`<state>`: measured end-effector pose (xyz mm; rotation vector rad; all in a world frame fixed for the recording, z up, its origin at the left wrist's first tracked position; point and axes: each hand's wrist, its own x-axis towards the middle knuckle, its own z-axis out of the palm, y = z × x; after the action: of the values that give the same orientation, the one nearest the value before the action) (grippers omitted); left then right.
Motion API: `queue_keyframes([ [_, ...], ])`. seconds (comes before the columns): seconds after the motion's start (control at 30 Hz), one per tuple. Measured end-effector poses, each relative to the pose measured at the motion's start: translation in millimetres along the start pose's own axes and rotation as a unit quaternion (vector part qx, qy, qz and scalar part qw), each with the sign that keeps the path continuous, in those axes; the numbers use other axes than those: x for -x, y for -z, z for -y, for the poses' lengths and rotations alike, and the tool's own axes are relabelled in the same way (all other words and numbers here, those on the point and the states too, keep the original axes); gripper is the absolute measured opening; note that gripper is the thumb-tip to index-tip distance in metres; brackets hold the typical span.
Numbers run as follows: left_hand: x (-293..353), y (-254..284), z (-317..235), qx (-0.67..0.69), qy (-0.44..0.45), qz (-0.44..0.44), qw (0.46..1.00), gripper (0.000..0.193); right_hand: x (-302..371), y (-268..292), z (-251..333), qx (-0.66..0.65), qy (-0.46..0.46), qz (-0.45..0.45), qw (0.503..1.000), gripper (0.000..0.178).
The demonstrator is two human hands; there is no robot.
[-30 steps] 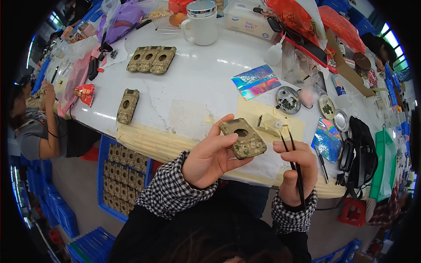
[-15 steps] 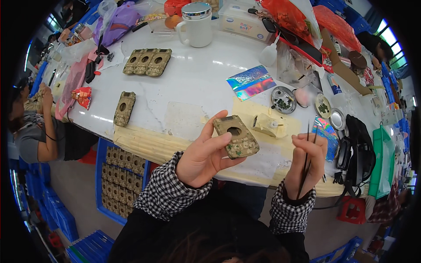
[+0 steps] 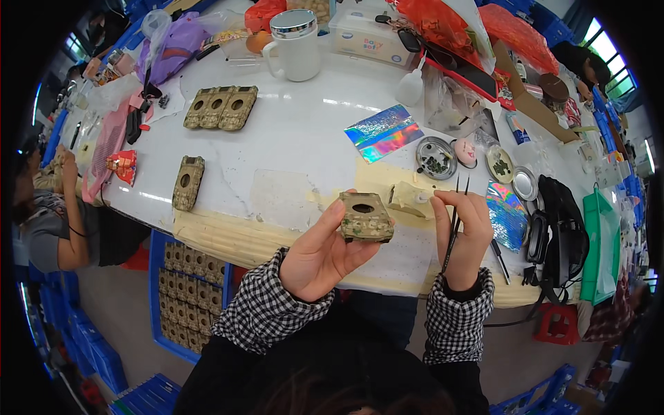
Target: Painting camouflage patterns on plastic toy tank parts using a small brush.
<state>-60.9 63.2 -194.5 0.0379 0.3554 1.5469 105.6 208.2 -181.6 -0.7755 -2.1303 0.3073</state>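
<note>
Our right hand (image 3: 467,218) is now sitting closer to the pale yellow block (image 3: 407,198) than it was in the earlier frame, and our left hand (image 3: 315,259) is tipping the tank body (image 3: 366,227) more level.

Our left fingers are squeezing the tank body by its left side. Our right fingers are pinching the black tweezers (image 3: 452,238), whose tips are standing apart with nothing between. We cannot tell if we are touching the block's white knob.

We are holding the tank body over the tabletop (image 3: 277,145), close to its near edge. It is lying left of our right hand, its long side running toward the far edge; our left hand is nearer.

It is looking hard and bumpy, with green and tan spots and a round hole. Beyond it, a shiny rainbow sheet (image 3: 384,133) is lying flat, and a smooth white mug (image 3: 299,55) is standing near the far edge.
</note>
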Motion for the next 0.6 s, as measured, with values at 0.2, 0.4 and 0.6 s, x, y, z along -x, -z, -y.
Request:
queue_keyframes([
  [0.2, 1, -6, 8, -0.062, 0.028, -0.029, 0.997, 0.045, -1, 21, 35, -0.163, 0.052, -0.028, 0.985, 0.015],
  [0.4, 3, -11, 10, -0.067, 0.057, -0.007, 0.996, 0.045, 8, 7, 43, -0.335, -0.033, 0.051, 0.94, 0.008],
  [0.6, 4, -10, 10, -0.064, 0.064, -0.012, 0.996, 0.044, 9, 3, 45, -0.357, -0.041, 0.063, 0.931, 0.006],
])
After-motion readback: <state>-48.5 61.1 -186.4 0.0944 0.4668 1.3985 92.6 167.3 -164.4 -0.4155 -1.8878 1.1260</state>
